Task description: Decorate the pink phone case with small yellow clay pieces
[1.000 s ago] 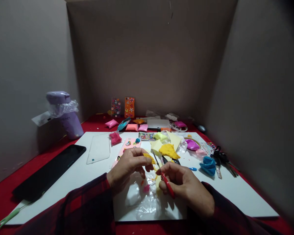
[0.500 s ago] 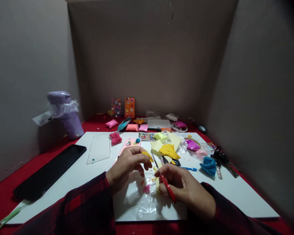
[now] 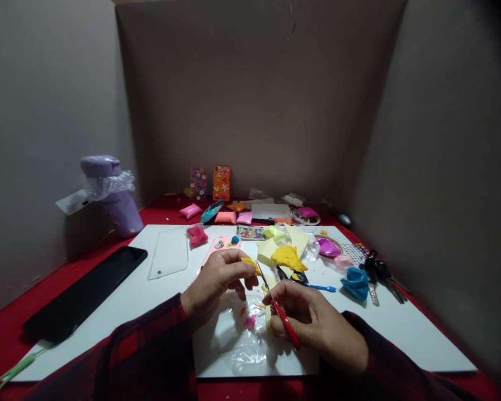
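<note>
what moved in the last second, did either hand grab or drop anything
Very little. The left hand drew its yellow clay piece slightly up and away from the body, and the right hand tipped the red-handled tool so its thin point sits closer to the clay. Nothing was taken or let go. The clay lumps, the clear plastic sheet and the white board stayed put.

**Red table under a white board**

A red-covered table (image 3: 158, 209) carries a white board (image 3: 401, 328). Far left stands a lilac bottle (image 3: 111, 195); a black phone (image 3: 81, 295) lies near left, keys (image 3: 379, 273) right, two decorated cases (image 3: 211, 182) far.
</note>
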The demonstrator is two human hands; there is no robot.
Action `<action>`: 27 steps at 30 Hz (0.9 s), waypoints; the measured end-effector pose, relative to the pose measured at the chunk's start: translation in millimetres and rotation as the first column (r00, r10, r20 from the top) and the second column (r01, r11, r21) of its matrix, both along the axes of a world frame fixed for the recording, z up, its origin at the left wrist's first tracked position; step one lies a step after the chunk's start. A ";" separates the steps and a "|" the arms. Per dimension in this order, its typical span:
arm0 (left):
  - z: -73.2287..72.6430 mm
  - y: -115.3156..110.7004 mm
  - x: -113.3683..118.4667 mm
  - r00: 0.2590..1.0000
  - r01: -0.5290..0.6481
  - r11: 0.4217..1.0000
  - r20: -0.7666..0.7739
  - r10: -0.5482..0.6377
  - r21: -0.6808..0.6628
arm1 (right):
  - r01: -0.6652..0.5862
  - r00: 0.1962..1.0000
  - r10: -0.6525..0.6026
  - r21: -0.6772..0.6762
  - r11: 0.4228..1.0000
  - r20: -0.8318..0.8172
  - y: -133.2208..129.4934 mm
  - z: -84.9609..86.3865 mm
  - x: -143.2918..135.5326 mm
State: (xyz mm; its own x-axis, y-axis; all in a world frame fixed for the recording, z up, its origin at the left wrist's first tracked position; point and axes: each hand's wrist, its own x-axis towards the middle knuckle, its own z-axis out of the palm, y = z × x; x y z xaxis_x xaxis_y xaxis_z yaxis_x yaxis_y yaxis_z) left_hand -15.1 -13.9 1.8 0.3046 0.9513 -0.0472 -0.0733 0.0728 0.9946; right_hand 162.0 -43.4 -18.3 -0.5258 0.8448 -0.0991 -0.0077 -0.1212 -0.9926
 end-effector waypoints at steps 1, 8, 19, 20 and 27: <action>0.2 -0.4 0.0 1.000 -0.001 1.000 -0.003 0.001 0.001 | -0.002 1.000 0.002 -0.003 1.000 -0.007 0.2 -0.5 0.2; -0.1 -0.5 -0.3 1.000 0.000 1.000 -0.004 0.000 0.010 | -0.001 1.000 0.001 0.005 1.000 -0.012 2.7 -4.0 0.8; -0.2 0.6 -0.3 1.000 -0.008 1.000 0.001 0.008 0.021 | 0.003 1.000 -0.003 0.009 1.000 0.014 0.5 -0.1 0.9; -0.4 0.4 -0.4 1.000 -0.010 1.000 0.002 0.010 0.024 | 0.003 1.000 -0.003 0.012 1.000 0.021 0.3 0.2 0.9; 0.7 -1.2 -0.1 1.000 -0.005 1.000 0.007 0.005 0.020 | 0.010 0.999 -0.011 0.015 1.000 0.033 -1.0 1.1 0.1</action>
State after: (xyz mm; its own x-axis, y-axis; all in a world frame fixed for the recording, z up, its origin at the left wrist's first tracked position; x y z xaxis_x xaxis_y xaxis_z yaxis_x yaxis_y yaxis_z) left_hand -15.2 -15.1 2.5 0.2999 0.9536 -0.0258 -0.0801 0.0522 0.9954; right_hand 162.1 -44.5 -17.2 -0.5134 0.8518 -0.1037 0.0238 -0.1067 -0.9940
